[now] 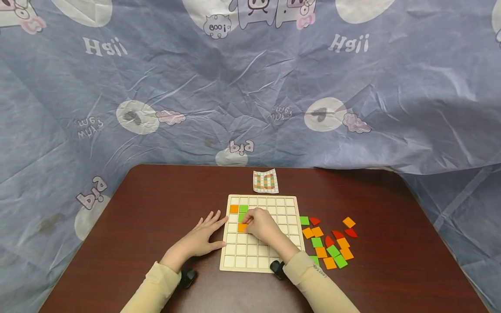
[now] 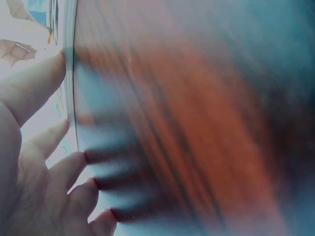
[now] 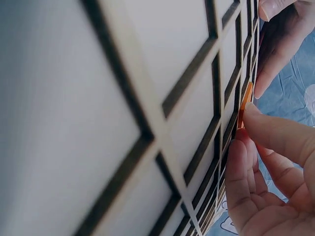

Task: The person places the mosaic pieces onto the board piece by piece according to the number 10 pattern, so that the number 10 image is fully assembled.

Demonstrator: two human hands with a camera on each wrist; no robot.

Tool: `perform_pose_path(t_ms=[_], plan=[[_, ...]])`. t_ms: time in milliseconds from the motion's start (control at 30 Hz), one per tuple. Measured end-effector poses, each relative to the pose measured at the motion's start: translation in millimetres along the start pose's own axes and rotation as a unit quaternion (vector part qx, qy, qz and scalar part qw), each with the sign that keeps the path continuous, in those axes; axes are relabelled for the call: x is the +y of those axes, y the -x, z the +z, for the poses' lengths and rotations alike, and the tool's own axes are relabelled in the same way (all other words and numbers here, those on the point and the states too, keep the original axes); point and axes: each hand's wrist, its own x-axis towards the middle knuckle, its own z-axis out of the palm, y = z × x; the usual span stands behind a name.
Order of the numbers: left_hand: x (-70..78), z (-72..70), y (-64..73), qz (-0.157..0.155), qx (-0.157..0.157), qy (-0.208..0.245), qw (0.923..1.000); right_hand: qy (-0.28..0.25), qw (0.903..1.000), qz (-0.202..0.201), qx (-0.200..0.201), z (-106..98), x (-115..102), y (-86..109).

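Sleeves [image 1: 328, 287], frame bottom: left hand [image 1: 198, 240] splayed against gridded board [image 1: 252, 262], right hand [image 1: 263, 224] pinching orange square tile [image 1: 241, 228]. Seat it level.

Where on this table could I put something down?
Bare tabletop lies left of the left hand, right of the loose pieces, and either side of the patterned paper. It's crowded along the right side of the board, where pieces cluster and the right arm crosses.

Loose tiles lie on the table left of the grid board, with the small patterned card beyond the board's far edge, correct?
Not left: the loose tiles lie on the table right of the grid board, as the head view shows; the small patterned card is beyond the board's far edge.
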Motion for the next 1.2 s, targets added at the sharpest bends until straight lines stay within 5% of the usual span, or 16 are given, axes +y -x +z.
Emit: perform_pose_path(t_ms=[333,600,900,1200], plan=[[-2.1,2.7,-1.4,0.001,0.004,-0.012,0.9999,-0.011,0.9997,0.02,-0.007,-7.4,2.5,4.0],[-2.6,1.9,-0.6,0.002,0.005,-0.012,0.9999,-0.038,0.9967,0.06,0.039,-47.4,12.1,19.3],[-2.5,0.5,-1.9,0.006,0.005,-0.007,0.9999,-0.013,0.9926,0.1,0.068,-107.2,67.8,57.3],[-2.9,0.6,-1.9,0.002,0.001,-0.001,1.0,0.021,0.9904,0.12,0.066,-128.8,108.8,81.7]])
